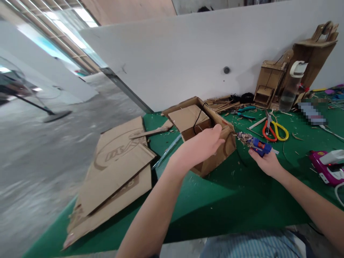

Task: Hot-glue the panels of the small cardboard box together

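Mid-frame, the left hand (205, 146) is over the open cardboard box (227, 148); I can't tell whether it pinches anything. Right of centre, the right hand (266, 164) grips a blue hot-glue gun (260, 147); scraps (243, 138) caking its tip could foul the glue, and a slip could burn fingers.

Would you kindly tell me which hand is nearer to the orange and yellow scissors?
Right. The right hand holds the blue glue gun just nearside of the scissors; the left hand is farther left, at the cardboard box.
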Tool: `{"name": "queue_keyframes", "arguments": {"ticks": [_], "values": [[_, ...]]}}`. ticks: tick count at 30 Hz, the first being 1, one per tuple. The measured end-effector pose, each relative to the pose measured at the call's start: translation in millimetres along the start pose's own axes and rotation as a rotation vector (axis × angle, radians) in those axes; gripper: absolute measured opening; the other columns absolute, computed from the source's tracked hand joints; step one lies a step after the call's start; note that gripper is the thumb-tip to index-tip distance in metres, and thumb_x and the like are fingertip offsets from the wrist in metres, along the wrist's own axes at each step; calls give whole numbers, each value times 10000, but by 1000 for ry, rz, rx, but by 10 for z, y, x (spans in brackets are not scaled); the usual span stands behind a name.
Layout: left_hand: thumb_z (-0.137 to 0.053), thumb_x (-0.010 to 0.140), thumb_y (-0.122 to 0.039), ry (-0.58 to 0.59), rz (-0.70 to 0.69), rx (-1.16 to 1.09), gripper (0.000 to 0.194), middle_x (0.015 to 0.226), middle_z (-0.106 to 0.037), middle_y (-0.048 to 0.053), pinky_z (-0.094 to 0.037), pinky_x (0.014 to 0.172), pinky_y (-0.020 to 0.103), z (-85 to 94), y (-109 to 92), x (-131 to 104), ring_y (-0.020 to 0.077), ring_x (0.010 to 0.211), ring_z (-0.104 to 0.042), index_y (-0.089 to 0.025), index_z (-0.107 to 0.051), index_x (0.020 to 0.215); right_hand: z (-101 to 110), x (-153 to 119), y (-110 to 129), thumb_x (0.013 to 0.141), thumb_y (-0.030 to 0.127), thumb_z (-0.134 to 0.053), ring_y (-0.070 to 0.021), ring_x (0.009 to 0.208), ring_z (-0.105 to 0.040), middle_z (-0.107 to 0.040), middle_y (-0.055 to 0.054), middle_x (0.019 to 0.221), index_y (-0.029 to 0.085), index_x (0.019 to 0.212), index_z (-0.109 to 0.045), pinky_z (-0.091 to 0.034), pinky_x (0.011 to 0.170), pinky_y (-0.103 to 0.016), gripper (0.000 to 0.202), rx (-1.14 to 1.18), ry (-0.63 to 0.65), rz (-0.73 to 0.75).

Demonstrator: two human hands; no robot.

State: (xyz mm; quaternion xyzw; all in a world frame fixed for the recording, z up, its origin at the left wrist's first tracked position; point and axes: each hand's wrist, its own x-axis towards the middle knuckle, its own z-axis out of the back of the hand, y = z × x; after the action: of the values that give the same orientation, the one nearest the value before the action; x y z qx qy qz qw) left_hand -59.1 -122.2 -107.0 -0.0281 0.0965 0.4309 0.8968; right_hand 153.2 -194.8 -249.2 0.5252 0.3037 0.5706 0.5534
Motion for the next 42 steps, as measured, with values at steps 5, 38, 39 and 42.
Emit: {"name": "queue_keyframes", "arguments": {"ticks": [5,38,39,42], "values": [[-372,1058,-323,32,78,-68,253,977,-691,125,-379,614,328,79,-112,60,267,828,-680,-125,-499,1152,14,37,-28,844,533,-635,-184,567,-530,-572,-2,583,225,699,-625,-458,580,-328,340,-34,-38,-21],[-385,1028,-324,-80,127,-81,208,1047,-700,149,-446,681,361,45,82,425,322,963,-686,-157,-498,1077,-83,512,-184,832,593,-645,-147,594,-495,-571,-5,677,198,808,-643,-421,546,-286,396,121,55,-36],[-389,1028,-324,-81,132,-78,208,1048,-700,149,-445,682,363,47,78,423,325,969,-685,-155,-497,1081,-85,512,-182,836,594,-642,-145,592,-485,-554,2,663,204,792,-626,-416,549,-286,393,116,53,-35],[-383,1031,-324,-65,142,-74,223,1064,-697,153,-450,701,369,57,70,420,330,982,-681,-148,-502,1098,-85,510,-187,849,586,-632,-141,575,-455,-485,29,604,221,734,-566,-405,560,-289,388,91,59,-24]]}}
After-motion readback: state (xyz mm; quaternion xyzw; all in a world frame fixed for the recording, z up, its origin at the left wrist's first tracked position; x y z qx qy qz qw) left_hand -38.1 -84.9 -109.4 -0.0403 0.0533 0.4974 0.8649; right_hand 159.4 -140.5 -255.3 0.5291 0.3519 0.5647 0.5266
